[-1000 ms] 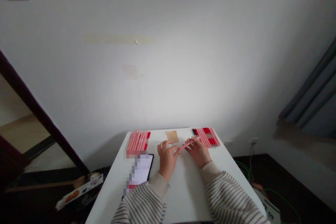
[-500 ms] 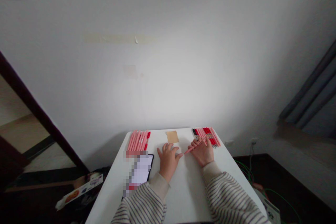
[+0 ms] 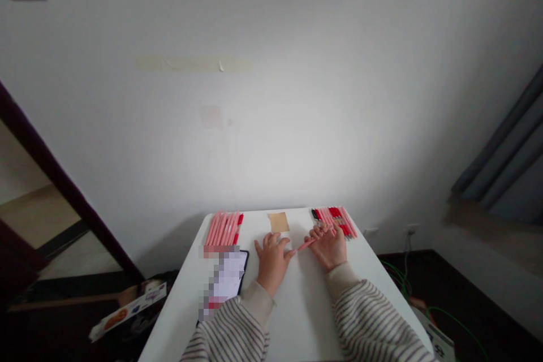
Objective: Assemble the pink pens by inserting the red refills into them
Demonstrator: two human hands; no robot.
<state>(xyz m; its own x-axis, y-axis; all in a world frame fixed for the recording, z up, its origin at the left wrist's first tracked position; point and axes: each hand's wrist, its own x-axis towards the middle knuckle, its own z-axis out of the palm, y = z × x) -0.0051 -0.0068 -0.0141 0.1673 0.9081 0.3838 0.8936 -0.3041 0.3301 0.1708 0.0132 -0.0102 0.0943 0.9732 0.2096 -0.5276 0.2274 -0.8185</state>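
Note:
My right hand [image 3: 331, 248], palm turned up, has its fingers closed on a slim pink pen [image 3: 311, 241], whose tip points left and down. Beside that tip is my left hand [image 3: 272, 260], palm down over the table with its fingers spread and nothing in it. Behind my right hand lies a row of pink, red and black pens [image 3: 335, 219], partly covered by the fingers. Another row of pink and red pens [image 3: 224, 227] lies at the back left. A tan square of paper [image 3: 279, 221] sits between the two rows.
A phone or tablet [image 3: 231, 277], partly blurred out, lies left of my left hand on the white table [image 3: 297, 317]. The table's back edge meets a pale wall [image 3: 288, 136]. Green cables [image 3: 394, 274] run along the floor at the right.
The pen in my right hand has tilted slightly, and its upper end sits lower among the fingers. My left hand has hardly moved.

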